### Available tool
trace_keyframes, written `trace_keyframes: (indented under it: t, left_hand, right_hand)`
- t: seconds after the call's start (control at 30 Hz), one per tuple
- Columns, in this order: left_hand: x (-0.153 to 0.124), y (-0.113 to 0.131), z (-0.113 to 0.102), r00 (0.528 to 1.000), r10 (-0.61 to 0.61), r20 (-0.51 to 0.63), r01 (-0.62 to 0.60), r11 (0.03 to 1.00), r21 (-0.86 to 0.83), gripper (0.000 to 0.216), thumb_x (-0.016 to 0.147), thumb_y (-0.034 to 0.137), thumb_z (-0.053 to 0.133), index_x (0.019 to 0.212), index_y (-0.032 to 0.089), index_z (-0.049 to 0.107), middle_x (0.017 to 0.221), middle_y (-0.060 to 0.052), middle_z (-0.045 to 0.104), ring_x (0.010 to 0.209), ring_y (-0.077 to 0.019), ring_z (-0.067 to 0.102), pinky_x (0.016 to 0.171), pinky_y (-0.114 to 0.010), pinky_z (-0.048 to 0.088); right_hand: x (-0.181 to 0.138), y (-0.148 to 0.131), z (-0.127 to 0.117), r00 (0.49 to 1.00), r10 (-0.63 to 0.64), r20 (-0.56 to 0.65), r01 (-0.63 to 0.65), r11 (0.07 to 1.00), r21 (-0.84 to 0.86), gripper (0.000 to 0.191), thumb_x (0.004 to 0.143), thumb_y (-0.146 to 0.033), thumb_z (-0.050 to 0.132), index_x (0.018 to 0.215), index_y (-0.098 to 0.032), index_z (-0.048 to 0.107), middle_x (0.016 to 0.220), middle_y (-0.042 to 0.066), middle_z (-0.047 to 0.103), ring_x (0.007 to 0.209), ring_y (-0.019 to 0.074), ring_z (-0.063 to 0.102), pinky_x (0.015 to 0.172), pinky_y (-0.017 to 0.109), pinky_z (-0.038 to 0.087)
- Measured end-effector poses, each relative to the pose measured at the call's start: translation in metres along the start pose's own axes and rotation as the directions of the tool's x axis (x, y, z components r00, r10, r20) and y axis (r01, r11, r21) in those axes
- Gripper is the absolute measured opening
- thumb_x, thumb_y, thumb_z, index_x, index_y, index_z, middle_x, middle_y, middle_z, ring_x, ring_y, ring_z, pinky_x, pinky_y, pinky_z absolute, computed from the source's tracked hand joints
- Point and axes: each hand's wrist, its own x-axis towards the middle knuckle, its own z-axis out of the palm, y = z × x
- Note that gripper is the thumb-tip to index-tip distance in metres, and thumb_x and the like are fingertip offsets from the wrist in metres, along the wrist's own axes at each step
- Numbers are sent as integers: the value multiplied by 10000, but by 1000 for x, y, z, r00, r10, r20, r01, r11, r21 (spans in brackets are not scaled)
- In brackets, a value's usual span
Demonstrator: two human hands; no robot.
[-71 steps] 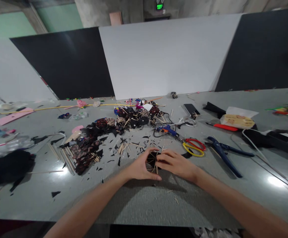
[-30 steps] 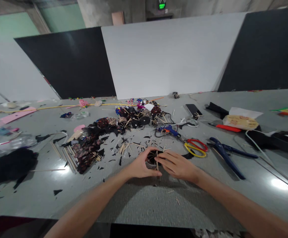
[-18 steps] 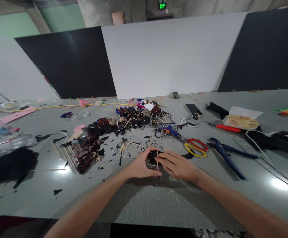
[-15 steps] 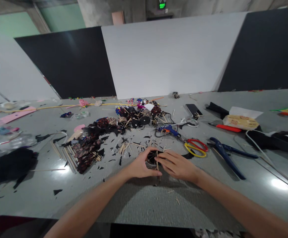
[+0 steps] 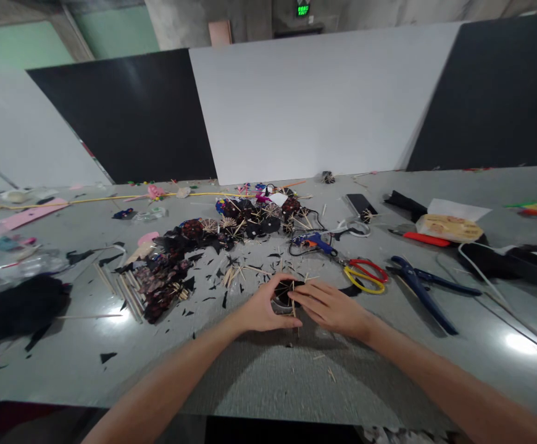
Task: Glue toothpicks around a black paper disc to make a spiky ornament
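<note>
My left hand [image 5: 263, 306] curves round a small round black piece [image 5: 283, 292] with thin wooden sticks fanned across it, thumb on the near side and fingers on the far side. From the right, my right hand [image 5: 328, 307] presses its fingertips onto the same piece, by a pale wooden stick [image 5: 293, 306] that points toward me. My fingers hide part of the piece's right side. A strip of black cloth [image 5: 350, 290] lies just beyond my right hand. Loose sticks [image 5: 231, 275] and black scraps [image 5: 224, 300] are scattered to the left.
Right of my hands lie red-and-yellow-handled scissors [image 5: 365, 275], blue-handled pliers [image 5: 419, 287] and a blue glue gun [image 5: 317, 242]. Farther back are a phone [image 5: 361, 204] and a red cutter [image 5: 426, 238]. Dark patterned fabric [image 5: 164, 277] and black cloth [image 5: 18, 311] lie left.
</note>
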Motion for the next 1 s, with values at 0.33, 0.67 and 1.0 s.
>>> trace_keyframes:
  t: [0.33, 0.67, 1.0]
  left_hand:
    - [1, 0, 0, 1000, 20, 2, -20, 998, -57, 897, 694, 447, 924, 1426, 259, 441, 1429, -133, 528, 1316, -325, 557, 1123, -482, 463]
    - [1, -1, -1, 999, 33, -7, -32, 992, 123, 942, 693, 443, 916, 1460, 258, 402, 1455, -136, 531, 1364, -336, 527, 1172, -512, 413]
    - [1, 0, 1, 1000, 17, -6, -15, 982, 186, 941, 678, 412, 917, 1451, 238, 409, 1442, -142, 556, 1328, -335, 555, 1160, -512, 426]
  right_hand:
    - [0, 3, -3, 997, 41, 66, -42, 999, 15, 320, 1012, -111, 517, 1292, -185, 652, 1163, 95, 672, 1065, 217, 623, 922, 379, 577]
    - [5, 0, -6, 995, 54, 81, -55, 999, 1, 169, 1009, -150, 588, 1139, -185, 691, 1158, 97, 646, 1090, 238, 555, 935, 389, 516]
    - [1, 3, -6, 995, -97, 37, 101, 988, -116, 184, 1035, -154, 555, 1123, -191, 712, 1155, 60, 720, 1081, 206, 569, 962, 384, 455]
